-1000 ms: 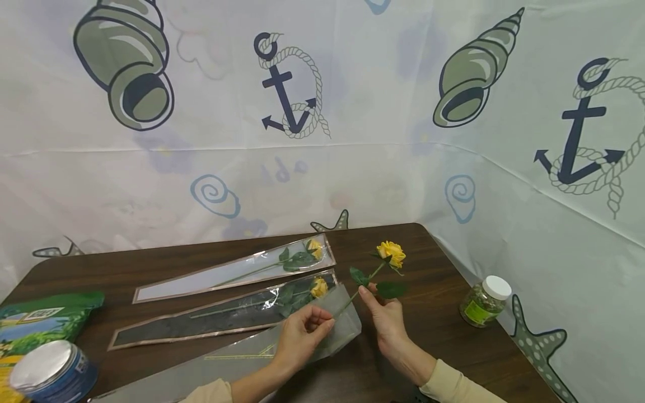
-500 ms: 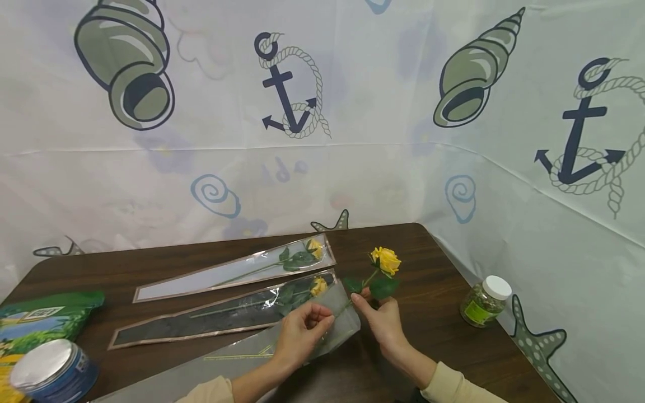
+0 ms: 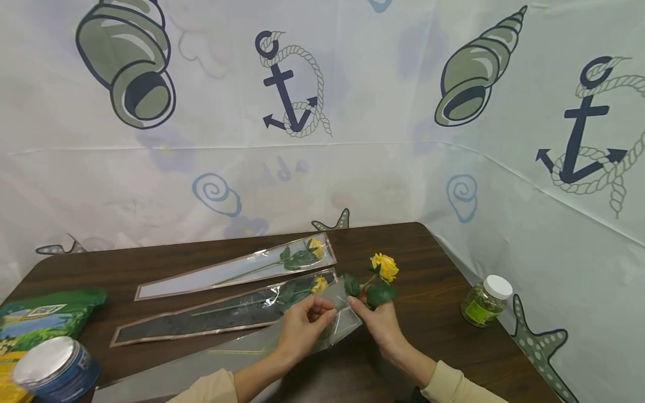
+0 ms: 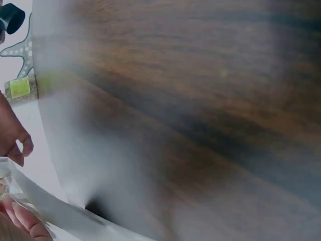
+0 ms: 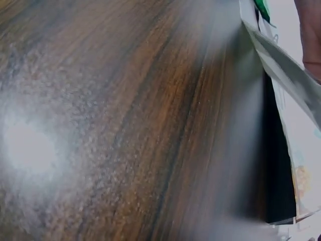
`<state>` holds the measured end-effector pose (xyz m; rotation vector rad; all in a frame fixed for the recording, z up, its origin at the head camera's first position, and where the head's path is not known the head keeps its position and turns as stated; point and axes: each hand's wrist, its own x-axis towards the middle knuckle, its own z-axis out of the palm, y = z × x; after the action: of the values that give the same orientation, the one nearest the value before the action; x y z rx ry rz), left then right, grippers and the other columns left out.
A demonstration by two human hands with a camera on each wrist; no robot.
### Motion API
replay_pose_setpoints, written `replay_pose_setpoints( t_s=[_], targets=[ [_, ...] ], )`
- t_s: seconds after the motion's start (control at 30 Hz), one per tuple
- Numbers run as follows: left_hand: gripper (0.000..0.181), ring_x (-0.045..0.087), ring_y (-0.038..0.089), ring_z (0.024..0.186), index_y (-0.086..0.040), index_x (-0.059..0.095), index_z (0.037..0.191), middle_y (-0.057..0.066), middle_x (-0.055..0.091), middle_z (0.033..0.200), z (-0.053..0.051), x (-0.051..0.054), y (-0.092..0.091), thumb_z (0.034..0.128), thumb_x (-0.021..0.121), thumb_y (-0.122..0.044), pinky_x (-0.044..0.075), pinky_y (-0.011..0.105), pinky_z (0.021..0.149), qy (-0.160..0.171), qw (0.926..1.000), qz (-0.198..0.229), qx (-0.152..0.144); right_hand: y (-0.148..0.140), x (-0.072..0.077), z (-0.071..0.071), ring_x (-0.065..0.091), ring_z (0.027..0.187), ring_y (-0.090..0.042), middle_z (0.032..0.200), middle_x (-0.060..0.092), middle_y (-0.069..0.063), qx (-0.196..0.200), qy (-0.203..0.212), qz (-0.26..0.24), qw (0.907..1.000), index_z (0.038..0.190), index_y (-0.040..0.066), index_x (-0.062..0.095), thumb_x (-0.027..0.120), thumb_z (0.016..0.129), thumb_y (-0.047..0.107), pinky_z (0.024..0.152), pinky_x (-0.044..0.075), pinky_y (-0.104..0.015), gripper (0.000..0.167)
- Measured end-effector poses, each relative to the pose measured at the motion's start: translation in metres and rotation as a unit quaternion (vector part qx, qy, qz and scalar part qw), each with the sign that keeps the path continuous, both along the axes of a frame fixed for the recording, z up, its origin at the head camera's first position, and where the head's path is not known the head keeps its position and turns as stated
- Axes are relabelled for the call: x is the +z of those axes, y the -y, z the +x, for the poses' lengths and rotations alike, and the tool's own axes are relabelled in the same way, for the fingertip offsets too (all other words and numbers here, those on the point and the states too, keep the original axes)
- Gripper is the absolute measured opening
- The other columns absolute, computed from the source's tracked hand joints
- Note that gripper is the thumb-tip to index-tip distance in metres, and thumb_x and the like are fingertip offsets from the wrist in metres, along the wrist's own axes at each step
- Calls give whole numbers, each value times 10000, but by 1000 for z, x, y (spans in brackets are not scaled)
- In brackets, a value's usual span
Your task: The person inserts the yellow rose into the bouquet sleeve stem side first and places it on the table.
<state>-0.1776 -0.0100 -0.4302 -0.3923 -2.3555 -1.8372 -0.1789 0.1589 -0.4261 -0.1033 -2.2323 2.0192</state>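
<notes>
In the head view my right hand [image 3: 382, 326] pinches the stem of a yellow rose [image 3: 385, 267] just below its green leaves [image 3: 380, 293]. The rose's lower stem runs left into the open end of a translucent grey flower sleeve [image 3: 201, 366]. At that end my left hand [image 3: 305, 329] grips the sleeve with curled fingers and thumb. The long sleeve slants down to the table's front left. In the left wrist view part of the left hand [image 4: 25, 223] shows against the sleeve's edge, with the right hand [image 4: 11, 133] above it.
Behind lie two wrapped yellow roses, one in a white-backed sleeve [image 3: 201, 279], one in a black-backed sleeve [image 3: 166, 329]. A green pouch [image 3: 50, 313] and blue tin [image 3: 57, 369] stand left. A white-lidded jar [image 3: 486, 301] stands near the right edge of the brown table [image 3: 423, 252].
My right hand has moved slightly left and down with the rose, and its stem has slid further into the sleeve. The left hand has stayed nearly in place at the sleeve's end.
</notes>
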Motion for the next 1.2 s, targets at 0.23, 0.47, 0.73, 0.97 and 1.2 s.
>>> replay_pose_setpoints(
  t_s=[0.23, 0.47, 0.73, 0.97, 1.2],
  targets=[
    [94, 559, 14, 642, -60, 684, 846, 39, 673, 745, 1, -4, 3, 788, 746, -100, 467, 160, 609, 97, 9999, 136, -17, -5, 1, 0, 577, 829, -93, 925, 627, -9, -38, 55, -607, 9981, 1172, -48, 589, 524, 968, 297, 740, 497, -238, 406],
    [75, 554, -4, 625, -74, 681, 831, 20, 665, 722, 0, -6, 4, 791, 740, -96, 475, 172, 600, -24, 9999, -111, -11, -8, 3, -2, 578, 735, -81, 769, 617, 40, -129, -70, -1013, 9947, 1100, -66, 578, 530, 966, 262, 682, 497, -226, 358],
    [72, 561, 1, 648, -73, 679, 849, 24, 670, 748, 2, 0, 3, 808, 727, -109, 488, 186, 624, -97, 9997, -156, -155, -5, 4, -1, 598, 776, -51, 811, 648, 71, -185, 286, -797, 9962, 1024, -20, 638, 628, 908, 203, 714, 502, -223, 251],
    [59, 552, 1, 635, -73, 679, 845, 18, 668, 742, 1, 4, 0, 808, 720, -95, 478, 186, 615, -81, 9997, -106, -208, -6, 4, -1, 589, 796, -28, 849, 664, 88, -463, 422, -799, 9948, 982, 25, 658, 659, 887, 226, 719, 489, -214, 222],
    [62, 557, -1, 632, -72, 685, 853, 18, 675, 744, 0, 8, -4, 812, 719, -103, 484, 191, 611, -218, 9994, -174, -189, -2, 2, 1, 573, 832, -56, 851, 663, 76, -311, 468, -457, 9974, 987, -2, 661, 667, 880, 236, 809, 449, -256, 261]
  ],
)
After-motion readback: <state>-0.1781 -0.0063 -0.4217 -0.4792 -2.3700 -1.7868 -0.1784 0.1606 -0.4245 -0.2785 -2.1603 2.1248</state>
